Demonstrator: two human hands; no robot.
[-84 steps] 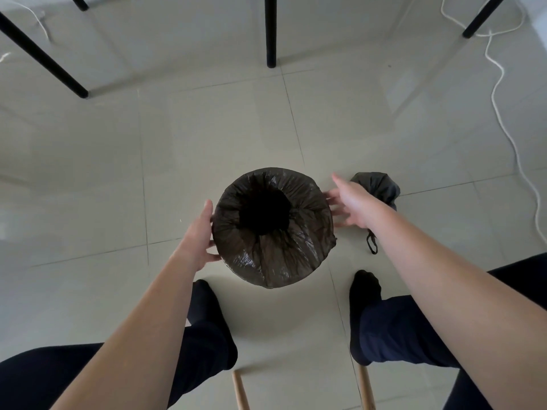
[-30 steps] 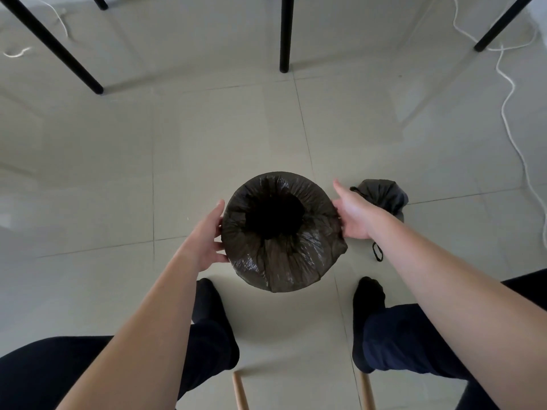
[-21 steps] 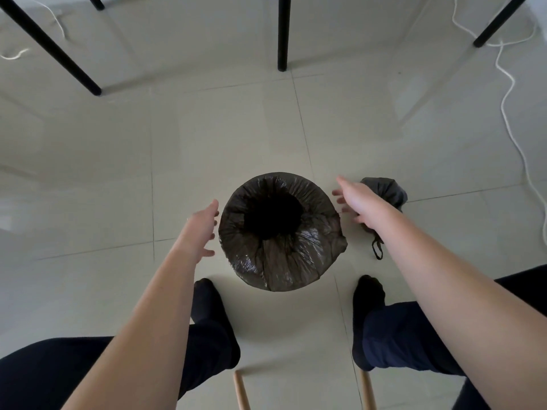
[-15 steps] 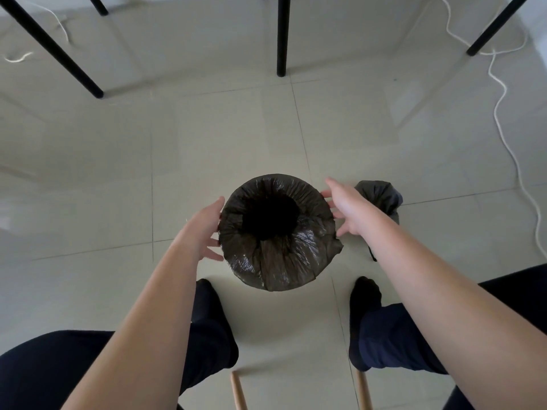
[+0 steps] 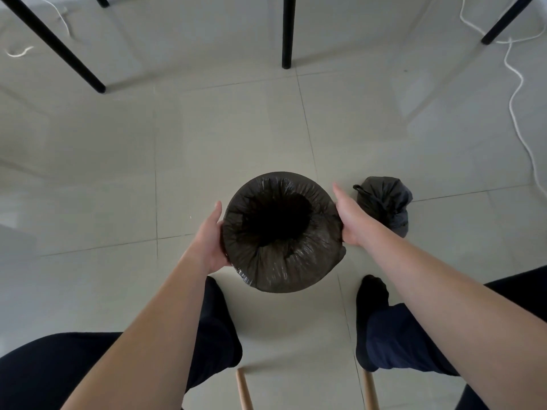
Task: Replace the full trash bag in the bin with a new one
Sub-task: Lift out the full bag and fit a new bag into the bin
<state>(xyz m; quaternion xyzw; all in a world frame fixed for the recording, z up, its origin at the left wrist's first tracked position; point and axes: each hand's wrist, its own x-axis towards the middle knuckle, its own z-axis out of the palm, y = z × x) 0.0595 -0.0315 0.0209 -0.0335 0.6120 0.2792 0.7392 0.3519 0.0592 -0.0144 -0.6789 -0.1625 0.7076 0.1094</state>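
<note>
The left hand (image 5: 210,235) and right hand (image 5: 351,221) pressed opposite sides of the new bag (image 5: 281,261), fingers hidden so any grip was unclear; tugging its overhang down evenly would seat it.

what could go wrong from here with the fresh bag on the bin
1. The new bag sits bunched unevenly over the rim. When the left hand and right hand holding its sides let go, it may slip inward.
2. The tied full bag lies on the floor just beyond the right hand. It could get knocked over or left behind.
</note>
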